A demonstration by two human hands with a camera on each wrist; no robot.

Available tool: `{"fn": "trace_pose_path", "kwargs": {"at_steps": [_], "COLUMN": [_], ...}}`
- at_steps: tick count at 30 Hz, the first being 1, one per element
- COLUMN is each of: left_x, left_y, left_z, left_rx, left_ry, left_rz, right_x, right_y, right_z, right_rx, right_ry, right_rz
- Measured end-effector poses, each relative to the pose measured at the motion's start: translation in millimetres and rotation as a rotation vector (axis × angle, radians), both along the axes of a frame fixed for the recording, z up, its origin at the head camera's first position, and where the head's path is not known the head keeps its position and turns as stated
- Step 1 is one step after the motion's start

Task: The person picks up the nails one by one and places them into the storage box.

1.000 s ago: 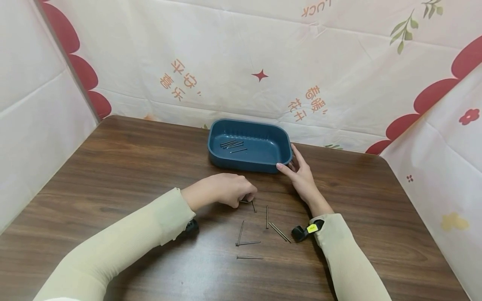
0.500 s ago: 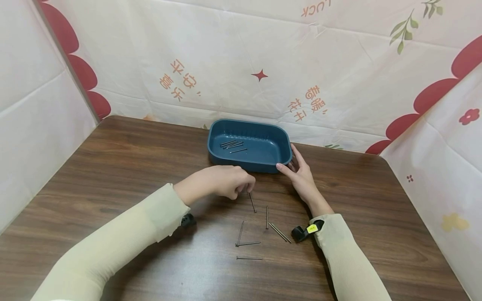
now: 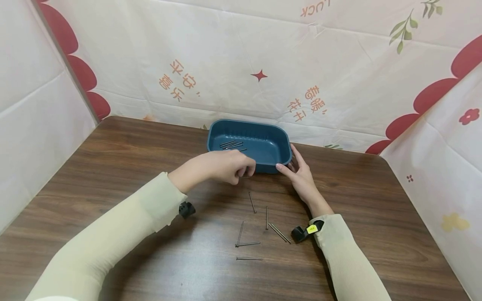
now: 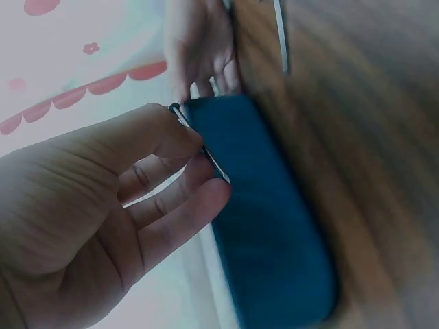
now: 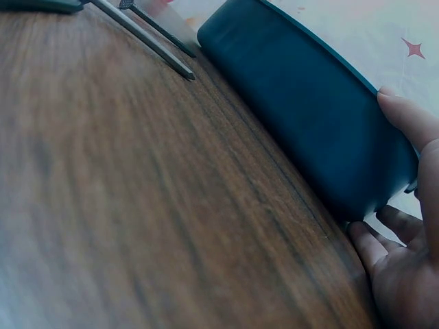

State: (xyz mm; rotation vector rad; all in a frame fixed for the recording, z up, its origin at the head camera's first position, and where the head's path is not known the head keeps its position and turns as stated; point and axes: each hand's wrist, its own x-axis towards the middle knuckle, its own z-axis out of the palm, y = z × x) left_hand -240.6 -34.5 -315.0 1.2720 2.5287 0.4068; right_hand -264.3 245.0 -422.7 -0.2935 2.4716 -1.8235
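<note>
My left hand (image 3: 226, 165) pinches a nail (image 4: 214, 161) between thumb and fingers, in front of the blue tray's near wall. The nail's head and pointed tip both show in the left wrist view. My right hand (image 3: 301, 177) holds the right end of the blue tray (image 3: 280, 142), thumb on the rim and fingers around the outer corner. Several nails (image 3: 231, 144) lie inside the tray at its left, partly hidden by my left hand. On the table in front, several more nails (image 3: 248, 258) lie scattered at different angles.
The tray stands on a brown wood-grain table (image 3: 124, 167), close to its back edge. A white printed curtain (image 3: 226, 54) hangs behind and at both sides. Black wrist cameras (image 3: 186, 210) sit at both cuffs.
My left hand has lifted a nail from the table and moved it up and away toward the tray, leaving another nail behind. The right hand and tray stay put.
</note>
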Motion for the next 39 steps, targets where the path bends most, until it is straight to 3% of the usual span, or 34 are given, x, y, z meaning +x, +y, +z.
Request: {"fn": "trace_pose_path", "kwargs": {"at_steps": [6, 14, 28, 39], "left_x": [-11.6, -30.1, -67.3, -96.6], "left_y": [-0.4, -2.1, -11.5, -10.2], "left_z": [14.3, 19.5, 9.3, -2.3], "left_rx": [-0.027, 0.024, 0.030, 0.017], "left_ry": [0.011, 0.024, -0.009, -0.034], "left_rz": [0.029, 0.076, 0.170, 0.211], "right_x": [1.1, 1.8, 1.5, -3.4], "right_y": [2, 1, -1, 4], "right_z": [-1.1, -3.4, -2.1, -3.3], "right_rx": [-0.001, 0.002, -0.004, 0.011], "right_ry": [-0.004, -0.009, 0.008, 0.008], "right_rz": [-0.008, -0.011, -0.004, -0.007]}}
